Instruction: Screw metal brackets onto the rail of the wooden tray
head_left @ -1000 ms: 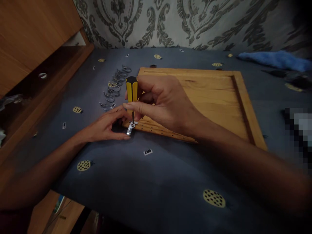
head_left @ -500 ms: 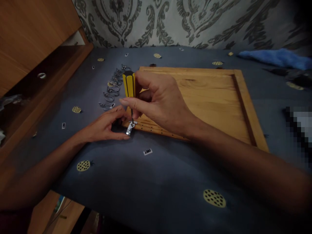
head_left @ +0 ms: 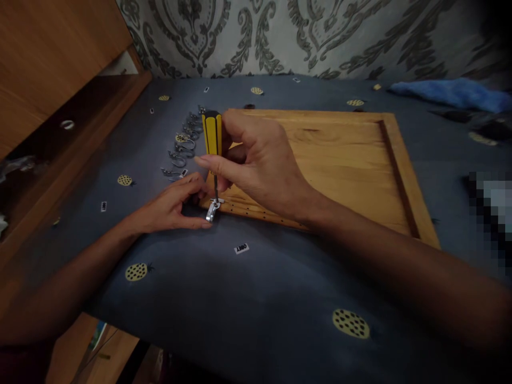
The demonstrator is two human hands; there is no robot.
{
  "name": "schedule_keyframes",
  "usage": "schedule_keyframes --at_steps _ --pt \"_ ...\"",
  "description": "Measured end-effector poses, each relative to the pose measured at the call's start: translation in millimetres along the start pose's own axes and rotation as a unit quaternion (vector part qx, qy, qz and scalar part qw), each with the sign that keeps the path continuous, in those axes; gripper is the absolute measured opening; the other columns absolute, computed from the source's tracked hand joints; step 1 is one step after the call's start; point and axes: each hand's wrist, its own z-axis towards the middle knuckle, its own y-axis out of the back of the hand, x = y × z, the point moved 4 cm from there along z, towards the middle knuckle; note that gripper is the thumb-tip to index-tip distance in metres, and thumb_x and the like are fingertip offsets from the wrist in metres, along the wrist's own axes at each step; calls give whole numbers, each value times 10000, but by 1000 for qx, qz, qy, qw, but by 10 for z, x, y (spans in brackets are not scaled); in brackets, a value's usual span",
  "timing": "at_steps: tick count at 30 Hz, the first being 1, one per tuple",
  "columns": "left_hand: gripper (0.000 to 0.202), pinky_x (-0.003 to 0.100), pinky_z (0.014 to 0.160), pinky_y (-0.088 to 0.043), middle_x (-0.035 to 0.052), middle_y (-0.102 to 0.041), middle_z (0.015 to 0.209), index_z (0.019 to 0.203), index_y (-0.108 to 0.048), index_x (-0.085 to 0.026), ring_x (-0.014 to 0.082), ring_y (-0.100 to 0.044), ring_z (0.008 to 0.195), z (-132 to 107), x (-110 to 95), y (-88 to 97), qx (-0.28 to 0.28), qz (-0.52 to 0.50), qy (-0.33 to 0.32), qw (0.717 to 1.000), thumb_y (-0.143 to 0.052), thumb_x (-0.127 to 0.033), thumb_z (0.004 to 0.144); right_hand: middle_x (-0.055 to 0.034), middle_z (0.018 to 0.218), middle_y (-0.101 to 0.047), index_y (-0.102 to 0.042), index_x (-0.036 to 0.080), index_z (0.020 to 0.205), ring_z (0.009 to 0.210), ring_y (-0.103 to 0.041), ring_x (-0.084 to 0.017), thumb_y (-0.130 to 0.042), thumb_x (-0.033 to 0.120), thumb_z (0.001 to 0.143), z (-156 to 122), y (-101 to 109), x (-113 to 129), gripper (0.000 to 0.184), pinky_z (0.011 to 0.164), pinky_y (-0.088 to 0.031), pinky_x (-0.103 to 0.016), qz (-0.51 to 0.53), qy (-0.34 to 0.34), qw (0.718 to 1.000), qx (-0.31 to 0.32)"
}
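My right hand (head_left: pixel 260 165) is closed around the yellow and black handle of a screwdriver (head_left: pixel 212 133). The screwdriver stands nearly upright, its tip down on a shiny metal hook (head_left: pixel 213 209) at the near left corner of a framed wooden board (head_left: pixel 340 165). A row of small dark holes runs along the board's near edge. My left hand (head_left: pixel 174 202) steadies that corner: the thumb touches the lower end of the hook, and the other fingers curl by the board's edge, partly hidden.
Several similar metal hooks (head_left: pixel 182 146) lie in a row left of the board. A blue cloth (head_left: pixel 452 93) rests at the back right, near a dark object (head_left: pixel 490 128). Wooden furniture (head_left: pixel 68 69) borders the left side. A pineapple-print cover (head_left: pixel 240 298) spreads over the table.
My right hand and the screwdriver handle have risen very slightly, and more of the shaft shows. My left hand, the hook and the board keep their places.
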Motion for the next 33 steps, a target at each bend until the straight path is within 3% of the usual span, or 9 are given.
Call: schedule_keyframes --at_steps 6,12,17,20,27,33 --pt "448 300 755 -459 22 -562 935 1024 -620 -190 187 -519 837 -9 11 -6 -8 1 -5 1000 -764 -584 868 9 809 -549 -440 220 765 722 -587 -133 -773 435 901 19 -2 -32 419 593 -532 -258 -3 11 1000 -5" --pt "459 308 765 -449 15 -553 914 1006 -618 -194 190 -516 836 -7 14 0 -5 10 8 1000 -756 -607 861 14 793 -549 -451 222 767 703 -578 -123 -770 299 906 11 -2 -21 356 581 -533 -240 -14 1 1000 -6" --pt "434 300 754 -444 6 -531 880 924 -601 -199 186 -499 827 17 -26 5 0 -5 3 1000 -769 -593 856 17 821 -560 -426 230 788 631 -551 -107 -763 524 893 -37 97 105 459 535 -522 -252 7 31 998 -58" --pt "431 293 745 -452 6 -533 902 961 -614 -200 177 -496 814 19 -38 3 -2 -24 7 1000 -771 -588 860 10 824 -557 -397 238 777 594 -538 -113 -758 577 874 -44 134 153 505 528 -517 -291 1 50 997 -59" --pt "447 296 752 -451 13 -551 918 1072 -640 -201 185 -522 838 3 -28 1 -3 -12 -3 1000 -768 -581 875 17 802 -555 -439 229 798 616 -539 -110 -746 453 895 -48 97 74 393 523 -498 -255 -49 17 997 -58" --pt "442 298 744 -447 16 -558 907 1013 -633 -197 185 -513 823 11 -40 12 -3 5 -14 1000 -749 -603 880 7 783 -558 -452 224 779 690 -579 -126 -716 328 909 -52 69 52 312 557 -516 -232 -77 17 995 -57"
